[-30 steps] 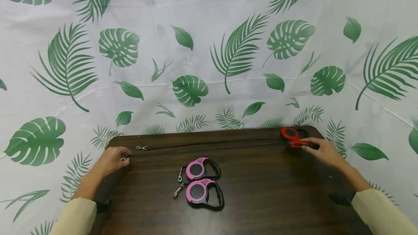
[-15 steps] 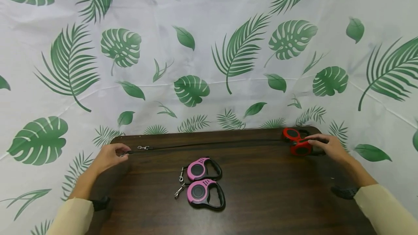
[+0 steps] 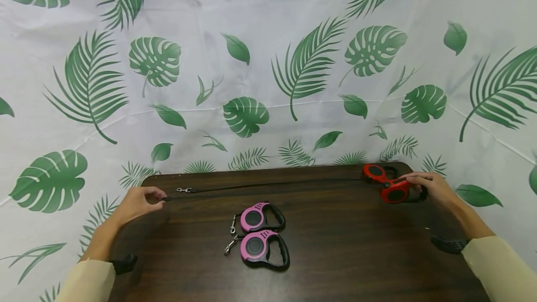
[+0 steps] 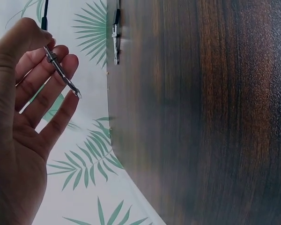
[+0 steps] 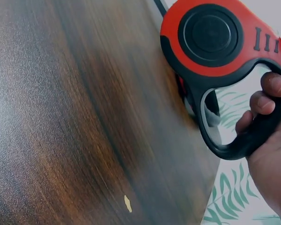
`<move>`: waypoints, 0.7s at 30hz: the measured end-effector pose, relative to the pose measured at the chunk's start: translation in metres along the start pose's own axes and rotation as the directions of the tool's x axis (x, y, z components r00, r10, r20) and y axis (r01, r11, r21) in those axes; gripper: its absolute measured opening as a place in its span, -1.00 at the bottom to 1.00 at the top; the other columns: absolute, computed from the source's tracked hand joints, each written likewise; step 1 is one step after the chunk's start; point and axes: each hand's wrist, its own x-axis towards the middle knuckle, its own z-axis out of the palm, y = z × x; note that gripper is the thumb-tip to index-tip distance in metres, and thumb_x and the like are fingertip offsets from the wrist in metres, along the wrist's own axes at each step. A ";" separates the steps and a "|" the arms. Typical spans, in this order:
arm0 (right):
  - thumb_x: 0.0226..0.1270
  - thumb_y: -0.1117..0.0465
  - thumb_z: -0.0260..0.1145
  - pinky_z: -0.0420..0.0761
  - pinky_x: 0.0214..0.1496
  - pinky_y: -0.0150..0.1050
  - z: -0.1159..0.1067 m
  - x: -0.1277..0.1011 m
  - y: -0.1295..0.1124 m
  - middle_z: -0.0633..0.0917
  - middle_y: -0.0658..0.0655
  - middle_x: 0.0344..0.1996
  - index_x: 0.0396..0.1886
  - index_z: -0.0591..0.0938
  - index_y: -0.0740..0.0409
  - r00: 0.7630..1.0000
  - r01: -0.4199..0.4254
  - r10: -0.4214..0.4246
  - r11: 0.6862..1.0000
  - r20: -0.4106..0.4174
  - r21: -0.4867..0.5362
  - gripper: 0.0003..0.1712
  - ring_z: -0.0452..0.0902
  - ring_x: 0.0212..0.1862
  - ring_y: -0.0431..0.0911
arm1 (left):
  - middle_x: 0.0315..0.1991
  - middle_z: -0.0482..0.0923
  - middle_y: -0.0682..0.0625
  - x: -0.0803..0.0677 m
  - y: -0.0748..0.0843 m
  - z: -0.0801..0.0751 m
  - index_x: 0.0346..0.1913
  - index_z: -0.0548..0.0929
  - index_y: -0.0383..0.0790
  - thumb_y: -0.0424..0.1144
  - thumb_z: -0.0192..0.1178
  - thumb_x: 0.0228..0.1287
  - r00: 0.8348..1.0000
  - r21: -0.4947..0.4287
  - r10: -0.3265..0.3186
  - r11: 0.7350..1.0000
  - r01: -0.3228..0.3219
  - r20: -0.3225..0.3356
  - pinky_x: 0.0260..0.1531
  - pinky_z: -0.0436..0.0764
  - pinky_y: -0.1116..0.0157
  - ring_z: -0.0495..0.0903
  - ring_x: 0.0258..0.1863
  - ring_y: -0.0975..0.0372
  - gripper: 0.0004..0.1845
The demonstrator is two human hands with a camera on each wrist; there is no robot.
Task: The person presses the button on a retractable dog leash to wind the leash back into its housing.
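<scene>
Two red retractable leashes sit at the upper right of the head view, and your right hand (image 3: 434,188) grips the handle of the nearer red leash (image 3: 395,192), fingers curled through its black loop. Your left hand (image 3: 138,202), at the left edge of the table (image 3: 356,255), pinches the metal clip (image 4: 61,75) at the end of that leash's black cord (image 3: 268,184) between thumb and fingertips. The cord runs taut across the far side of the table, so the pull-out looks done from end to end; what seems left is to lay clip and housing down or let the cord reel in. The second red leash (image 3: 375,171) lies touching the held one, at the far right corner, with its own clip (image 3: 183,190) resting on the wood near your left hand. Two pink leashes lie in the middle of the frame, the upper pink leash (image 3: 259,217) just above the lower pink leash (image 3: 262,248), clips to their left. They lie below the stretched cord, apart from it. A leaf-print cloth (image 3: 268,59) hangs behind the table
</scene>
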 end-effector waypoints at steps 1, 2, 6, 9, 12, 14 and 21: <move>0.69 0.05 0.17 0.32 -0.33 -0.14 0.000 0.000 0.001 0.55 0.03 -0.48 0.04 0.83 0.05 1.000 -0.004 0.004 1.000 0.007 0.021 -0.66 0.42 -0.34 -0.04 | -0.44 0.74 0.11 0.000 0.001 -0.001 -0.36 0.79 -0.21 -0.47 0.51 -0.04 1.000 -0.003 0.001 1.000 -0.001 0.002 -0.39 0.52 0.51 0.58 -0.44 0.42 -0.83; 0.70 0.06 0.15 0.32 -0.33 -0.13 -0.001 0.000 0.001 0.55 0.03 -0.49 0.02 0.84 0.03 1.000 -0.012 0.011 0.999 0.013 0.053 -0.65 0.41 -0.35 -0.03 | -0.45 0.73 0.12 0.000 0.002 -0.001 -0.37 0.79 -0.20 -0.47 0.51 -0.04 1.000 0.001 0.004 1.000 -0.004 0.004 -0.39 0.52 0.50 0.58 -0.44 0.43 -0.83; 0.74 0.07 0.04 0.31 -0.28 -0.11 -0.003 -0.002 0.002 0.50 0.03 -0.52 -0.01 0.85 -0.02 0.998 -0.042 0.033 0.984 0.049 0.175 -0.58 0.39 -0.36 0.01 | -0.45 0.72 0.14 0.000 0.005 -0.003 -0.37 0.78 -0.19 -0.46 0.50 -0.03 1.000 0.008 0.005 1.000 -0.005 0.012 -0.39 0.53 0.47 0.56 -0.44 0.44 -0.84; 0.74 0.09 0.01 0.30 -0.25 -0.09 -0.004 -0.004 0.000 0.50 0.03 -0.51 -0.01 0.85 -0.02 0.997 -0.058 0.043 0.969 0.068 0.240 -0.56 0.40 -0.35 0.02 | -0.45 0.72 0.14 0.001 0.008 -0.005 -0.37 0.78 -0.19 -0.46 0.49 -0.02 1.000 0.011 -0.002 1.000 0.002 0.018 -0.39 0.55 0.43 0.55 -0.44 0.43 -0.85; 0.74 0.12 0.02 0.28 -0.23 -0.09 -0.004 -0.006 -0.002 0.50 0.03 -0.51 -0.01 0.85 0.01 0.996 -0.060 0.042 0.960 0.073 0.273 -0.56 0.39 -0.34 0.00 | -0.44 0.72 0.14 0.001 0.010 -0.006 -0.36 0.78 -0.20 -0.47 0.50 -0.01 1.000 0.013 -0.008 1.000 0.008 0.022 -0.40 0.57 0.40 0.55 -0.44 0.42 -0.84; 0.73 0.13 0.04 0.29 -0.23 -0.10 -0.004 -0.007 -0.004 0.51 0.03 -0.51 -0.03 0.86 0.00 0.997 -0.056 0.037 0.958 0.071 0.281 -0.58 0.40 -0.34 -0.01 | -0.44 0.72 0.13 0.001 0.011 -0.006 -0.35 0.78 -0.20 -0.48 0.52 -0.01 1.000 0.013 -0.007 1.000 0.006 0.023 -0.40 0.58 0.39 0.56 -0.44 0.40 -0.82; 0.70 0.28 0.08 0.36 -0.29 -0.19 -0.004 -0.006 0.002 0.69 -0.05 -0.44 -0.09 0.87 0.11 0.998 0.020 -0.039 0.947 0.053 0.321 -0.60 0.41 -0.35 -0.07 | -0.40 0.73 0.11 -0.001 0.011 -0.009 -0.30 0.79 -0.20 -0.45 0.55 0.02 0.999 0.013 -0.027 1.000 0.026 0.034 -0.37 0.64 0.30 0.59 -0.43 0.32 -0.81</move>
